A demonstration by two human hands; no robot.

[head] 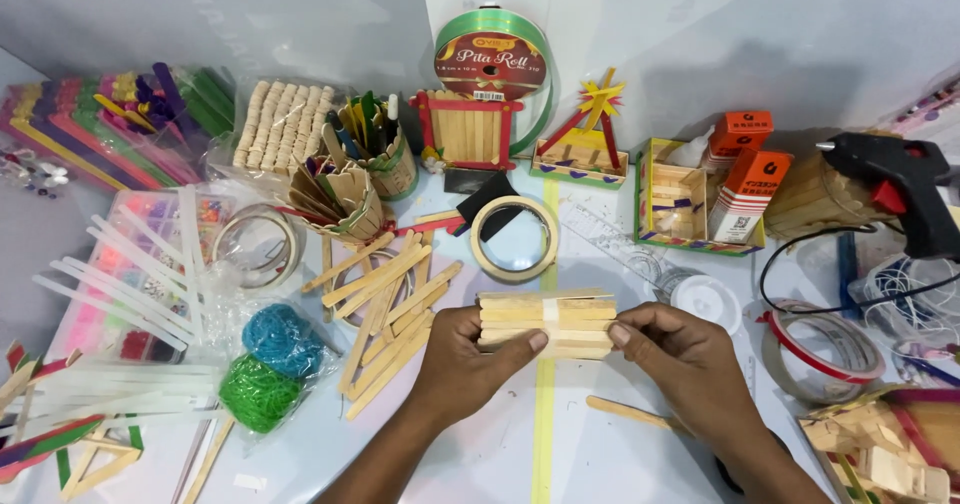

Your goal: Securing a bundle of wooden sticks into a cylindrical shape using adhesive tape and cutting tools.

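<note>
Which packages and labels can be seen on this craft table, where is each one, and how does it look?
Ribbon roll label: back centre, round, dark with a gold edge, on a green spool.
Two small boxes: back right, upright in a stick-built tray, orange and white.
Bead organiser: left side, clear flat box holding pink and mixed beads.
Two plastic bags: front left, clear, holding blue and green rubber bands.
No screens or signs are in view.

Stick bundle (546, 324) lies between loose sticks (385, 309) and tape roll (822, 349).

Pale table (500, 454) carries loose craft sticks (385, 309) and tape rolls (514, 239).
</note>
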